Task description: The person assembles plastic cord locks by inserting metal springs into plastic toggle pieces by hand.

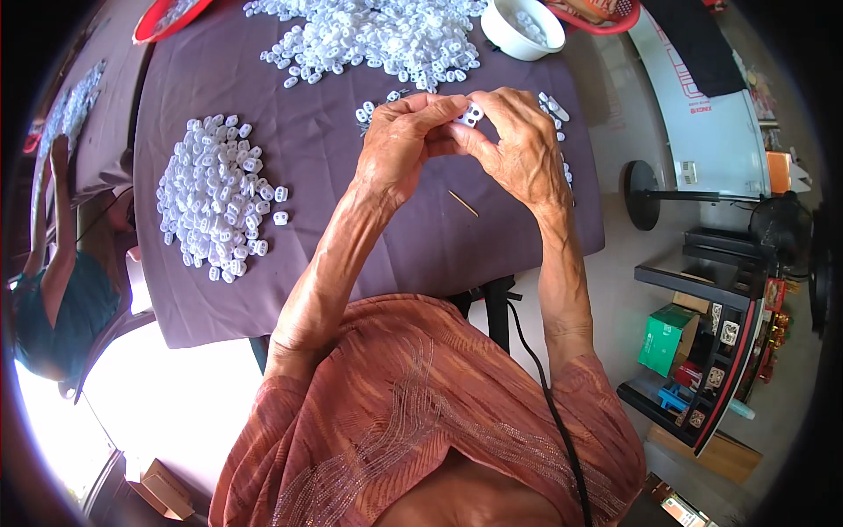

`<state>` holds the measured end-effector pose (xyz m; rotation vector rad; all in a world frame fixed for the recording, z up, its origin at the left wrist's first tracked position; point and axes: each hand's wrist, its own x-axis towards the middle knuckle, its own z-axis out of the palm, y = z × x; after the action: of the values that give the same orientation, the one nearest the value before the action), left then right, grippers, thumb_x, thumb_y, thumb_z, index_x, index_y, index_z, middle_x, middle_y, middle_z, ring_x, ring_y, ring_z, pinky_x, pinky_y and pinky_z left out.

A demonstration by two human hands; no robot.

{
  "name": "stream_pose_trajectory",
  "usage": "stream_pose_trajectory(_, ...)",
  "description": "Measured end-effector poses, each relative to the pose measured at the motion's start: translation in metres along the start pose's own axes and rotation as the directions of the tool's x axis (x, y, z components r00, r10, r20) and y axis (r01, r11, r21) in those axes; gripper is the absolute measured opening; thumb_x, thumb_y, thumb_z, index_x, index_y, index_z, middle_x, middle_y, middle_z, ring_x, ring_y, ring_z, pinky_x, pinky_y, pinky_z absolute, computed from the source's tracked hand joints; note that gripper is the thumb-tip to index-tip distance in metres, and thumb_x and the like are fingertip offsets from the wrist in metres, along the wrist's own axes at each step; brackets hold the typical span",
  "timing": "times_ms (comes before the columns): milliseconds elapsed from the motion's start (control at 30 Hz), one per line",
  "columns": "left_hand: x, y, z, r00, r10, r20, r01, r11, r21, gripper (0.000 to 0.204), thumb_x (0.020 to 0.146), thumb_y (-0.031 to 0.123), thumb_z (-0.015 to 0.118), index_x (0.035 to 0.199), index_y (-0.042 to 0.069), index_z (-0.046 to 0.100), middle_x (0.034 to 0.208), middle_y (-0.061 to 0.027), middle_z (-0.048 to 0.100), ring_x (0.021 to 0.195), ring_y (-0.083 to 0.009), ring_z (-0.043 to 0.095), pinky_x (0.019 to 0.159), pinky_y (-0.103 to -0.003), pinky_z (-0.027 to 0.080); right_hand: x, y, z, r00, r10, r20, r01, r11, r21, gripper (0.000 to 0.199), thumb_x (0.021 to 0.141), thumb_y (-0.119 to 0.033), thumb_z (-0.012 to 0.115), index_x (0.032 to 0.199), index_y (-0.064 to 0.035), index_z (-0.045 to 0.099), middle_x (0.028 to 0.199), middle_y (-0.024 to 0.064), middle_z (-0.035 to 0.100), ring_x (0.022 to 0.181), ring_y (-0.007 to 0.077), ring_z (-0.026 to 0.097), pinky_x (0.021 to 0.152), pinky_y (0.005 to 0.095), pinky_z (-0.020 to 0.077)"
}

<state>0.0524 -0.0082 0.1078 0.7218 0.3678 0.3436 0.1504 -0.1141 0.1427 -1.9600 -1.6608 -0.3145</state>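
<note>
We've got the small white piece (474, 114) pinched in the fingertips of our right hand (523, 145) and left hand (399, 140), up over the counter (395, 255). Honestly, we'd brace it firmly one side and work gently with the other.

Bench (320, 140): draped in a purple-brown cloth (228, 307). At 12 o'clock, large heap of small white pieces (378, 39); at 9 o'clock, smaller heap of similar pieces (209, 193); between 1 and 2, white bowl (502, 42); near 3, scattered white pieces (566, 171); toward 4, thin stick (463, 204), aslant.
</note>
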Motion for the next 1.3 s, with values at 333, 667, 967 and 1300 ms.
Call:
stream_pose_trajectory(333, -0.001, -0.008, -0.005, 1.000, -0.009, -0.016, 0.010, 1.000, 0.027, 0.015, 0.080, 0.012, 0.058, 0.080, -0.003, 0.060, 0.070, -0.0126, 0.062, 0.062, -0.0176, 0.061, 0.064, -0.029, 0.050, -0.003, 0.007, 0.003, 0.994, -0.045, 0.104, 0.044, 0.999, 0.009, 0.027, 0.066, -0.013, 0.068, 0.085, 0.0009, 0.055, 0.072, 0.0106, 0.055, 0.065, 0.0268, 0.052, 0.058, 0.0354, 0.0432)
stream_pose_trajectory(667, -0.001, -0.010, -0.012, 0.998, -0.054, -0.045, 0.054, 0.998, -0.010, 0.015, 0.081, 0.012, 0.058, 0.079, -0.002, 0.060, 0.071, -0.0106, 0.062, 0.065, -0.0167, 0.060, 0.062, -0.028, 0.050, -0.004, 0.010, 0.008, 0.990, -0.070, 0.122, 0.064, 0.997, 0.051, 0.024, 0.066, -0.012, 0.069, 0.081, 0.0003, 0.055, 0.070, 0.0101, 0.054, 0.063, 0.0265, 0.051, 0.057, 0.0353, 0.0425)
stream_pose_trajectory(967, -0.002, -0.017, -0.018, 0.999, -0.044, -0.022, 0.045, 0.998, 0.035, 0.016, 0.081, 0.012, 0.058, 0.082, -0.003, 0.061, 0.072, -0.0111, 0.062, 0.064, -0.0169, 0.060, 0.062, -0.028, 0.050, -0.009, 0.011, 0.013, 0.987, -0.096, 0.129, 0.090, 0.994, 0.054, 0.022, 0.065, -0.011, 0.068, 0.078, 0.0003, 0.054, 0.065, 0.0097, 0.051, 0.061, 0.0263, 0.052, 0.054, 0.0351, 0.0418)
stream_pose_trajectory(1300, -0.007, -0.025, -0.017, 0.995, -0.015, -0.095, 0.019, 0.999, 0.049, 0.012, 0.079, 0.011, 0.060, 0.079, -0.001, 0.062, 0.071, -0.0087, 0.061, 0.063, -0.0150, 0.060, 0.061, -0.028, 0.051, -0.012, 0.013, 0.018, 0.980, -0.142, 0.138, 0.126, 0.985, 0.117, 0.018, 0.065, -0.006, 0.065, 0.075, 0.0009, 0.052, 0.065, 0.0114, 0.050, 0.061, 0.0283, 0.052, 0.054, 0.0367, 0.0417)
